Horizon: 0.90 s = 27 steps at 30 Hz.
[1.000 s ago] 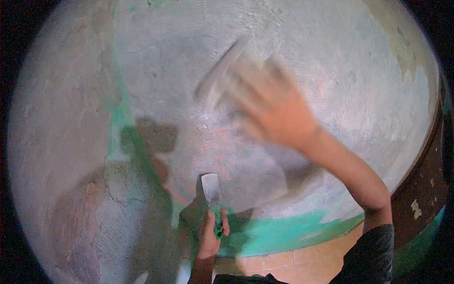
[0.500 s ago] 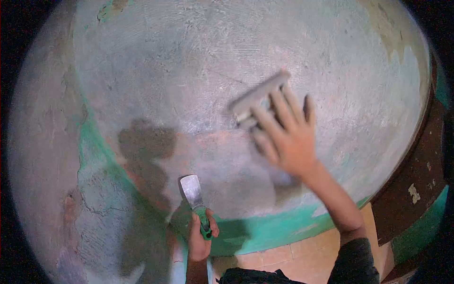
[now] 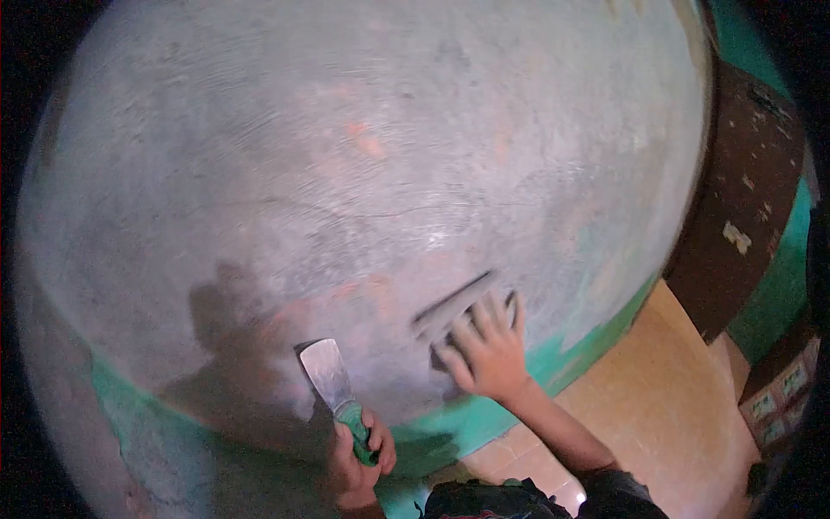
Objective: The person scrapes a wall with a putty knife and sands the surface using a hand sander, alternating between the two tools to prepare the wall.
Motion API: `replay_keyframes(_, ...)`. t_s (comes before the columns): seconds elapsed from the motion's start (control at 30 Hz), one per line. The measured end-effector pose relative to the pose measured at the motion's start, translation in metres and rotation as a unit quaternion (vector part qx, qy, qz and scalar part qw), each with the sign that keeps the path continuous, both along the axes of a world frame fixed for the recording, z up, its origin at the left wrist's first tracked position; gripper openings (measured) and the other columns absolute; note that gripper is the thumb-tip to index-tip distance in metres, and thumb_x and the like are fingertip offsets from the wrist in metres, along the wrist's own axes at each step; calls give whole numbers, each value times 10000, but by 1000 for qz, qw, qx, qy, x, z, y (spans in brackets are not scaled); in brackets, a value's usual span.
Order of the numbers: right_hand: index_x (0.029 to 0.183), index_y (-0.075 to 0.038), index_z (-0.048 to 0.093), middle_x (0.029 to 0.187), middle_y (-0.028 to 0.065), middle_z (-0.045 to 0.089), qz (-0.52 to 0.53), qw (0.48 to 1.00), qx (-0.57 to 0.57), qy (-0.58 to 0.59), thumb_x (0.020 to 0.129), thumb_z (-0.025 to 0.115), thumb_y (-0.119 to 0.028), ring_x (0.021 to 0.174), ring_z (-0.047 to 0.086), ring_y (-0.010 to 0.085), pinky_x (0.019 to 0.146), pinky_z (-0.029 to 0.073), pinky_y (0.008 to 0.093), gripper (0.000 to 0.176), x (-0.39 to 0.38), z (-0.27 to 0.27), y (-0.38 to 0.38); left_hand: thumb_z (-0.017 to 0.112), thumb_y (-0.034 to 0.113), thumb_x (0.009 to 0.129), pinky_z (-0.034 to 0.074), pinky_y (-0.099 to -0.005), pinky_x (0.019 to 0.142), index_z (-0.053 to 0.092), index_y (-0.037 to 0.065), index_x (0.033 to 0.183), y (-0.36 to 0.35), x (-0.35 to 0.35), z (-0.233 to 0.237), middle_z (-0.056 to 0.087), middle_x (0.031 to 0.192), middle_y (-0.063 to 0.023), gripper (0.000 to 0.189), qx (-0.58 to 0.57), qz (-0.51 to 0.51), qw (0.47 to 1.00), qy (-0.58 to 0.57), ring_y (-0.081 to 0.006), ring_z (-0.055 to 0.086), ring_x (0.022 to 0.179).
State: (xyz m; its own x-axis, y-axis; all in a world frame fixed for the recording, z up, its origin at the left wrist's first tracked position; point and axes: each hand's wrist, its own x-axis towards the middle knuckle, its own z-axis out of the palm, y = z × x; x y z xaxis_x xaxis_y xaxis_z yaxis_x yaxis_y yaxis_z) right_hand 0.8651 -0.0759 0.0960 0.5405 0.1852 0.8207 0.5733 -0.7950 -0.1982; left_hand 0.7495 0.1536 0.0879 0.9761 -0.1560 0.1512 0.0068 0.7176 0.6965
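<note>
Scraper (image 3: 328, 374) is standing blade-up at the lower centre of the frame. The left hand (image 3: 356, 458) is curling its fingers fully round the green handle, and the blade is lying close to the wall (image 3: 346, 156), probably held ready rather than working. Just right of it, the right hand (image 3: 488, 353) is pressing a flat block (image 3: 454, 304) to the wall, fingers spread wide over its back, likely to bear evenly. Beyond, a green band (image 3: 596, 342) is edging the grey plaster, and the tiled floor (image 3: 683, 406) is showing at lower right.
</note>
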Motion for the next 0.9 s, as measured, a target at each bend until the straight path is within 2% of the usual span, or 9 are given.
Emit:
replay_keyframes(0.03, 1237, -79, 560, 1322, 272, 444, -61, 996, 61, 21, 851, 589, -393, 1307, 342, 466, 1032, 189, 694, 499, 0, 3, 2, 464, 486, 962, 438, -328, 488, 468, 47, 1010, 4, 2, 2, 467, 697, -50, 441, -14, -48, 999, -1, -179, 503, 578)
replay_keyframes(0.13, 1249, -55, 538, 1323, 296, 432, -29, 988, 133, 68, 867, 570, -403, 1297, 335, 489, 1040, 180, 689, 517, -25, -36, 38, 462, 485, 961, 456, -336, 464, 455, 57, 1014, 5, 13, 3, 466, 694, -47, 431, -34, -145, 989, -23, -193, 499, 563)
replay_keyframes(0.27, 1276, -28, 496, 1338, 325, 400, 4, 978, 80, 192, 884, 537, -394, 1305, 319, 496, 1055, 163, 675, 538, -86, -99, 72, 443, 512, 960, 442, -341, 482, 447, 69, 987, -2, 9, 10, 461, 684, -44, 443, -3, -146, 989, -19, -191, 485, 547)
replay_keyframes(0.37, 1349, 13, 404, 1398, 336, 331, -53, 966, 140, 209, 912, 498, -393, 1333, 261, 507, 1067, 156, 658, 604, -79, -89, 57, 429, 524, 960, 427, -336, 494, 444, 72, 977, 3, 2, 8, 454, 670, -40, 453, 23, -172, 985, -21, -185, 479, 543)
replay_keyframes(0.47, 1403, 83, 286, 1422, 374, 264, -68, 924, 332, 179, 928, 488, -336, 1317, 258, 528, 1109, 142, 582, 664, -68, -58, 31, 420, 524, 964, 412, -330, 499, 445, 69, 975, 1, -5, 12, 446, 658, -36, 456, 46, -185, 982, -16, -181, 473, 542)
replay_keyframes(0.6, 1456, 70, 173, 1476, 371, 168, -33, 913, 301, 272, 964, 420, -351, 1399, 132, 495, 1113, 125, 592, 693, -116, -136, 89, 425, 527, 962, 403, -326, 505, 449, 69, 976, 0, -11, 17, 445, 659, -32, 459, 66, -200, 978, -10, -179, 470, 544)
replay_keyframes(0.7, 1465, 64, 144, 1496, 337, 167, -52, 913, 237, 328, 970, 412, -369, 1414, 120, 467, 1117, 120, 589, 710, -125, -145, 91, 436, 533, 956, 399, -325, 517, 453, 67, 982, 0, -9, 18, 453, 669, -33, 467, 60, -210, 976, -3, -178, 470, 552)
replay_keyframes(0.83, 1464, 51, 177, 1491, 275, 250, -83, 900, 360, 232, 951, 435, -420, 1408, 181, 436, 1107, 127, 608, 743, -78, -111, 35, 356, 539, 980, 395, -355, 498, 432, 71, 980, 6, -14, 16, 442, 669, -32, 475, 71, -215, 974, -10, -179, 456, 527)
replay_keyframes(0.9, 1453, 50, 227, 1463, 259, 319, -58, 895, 401, 186, 948, 440, -425, 1389, 243, 428, 1105, 144, 608, 725, -75, -93, 26, 417, 536, 961, 393, -339, 521, 452, 67, 983, 4, -15, 15, 454, 676, -34, 471, 56, -226, 972, 11, -177, 463, 549)
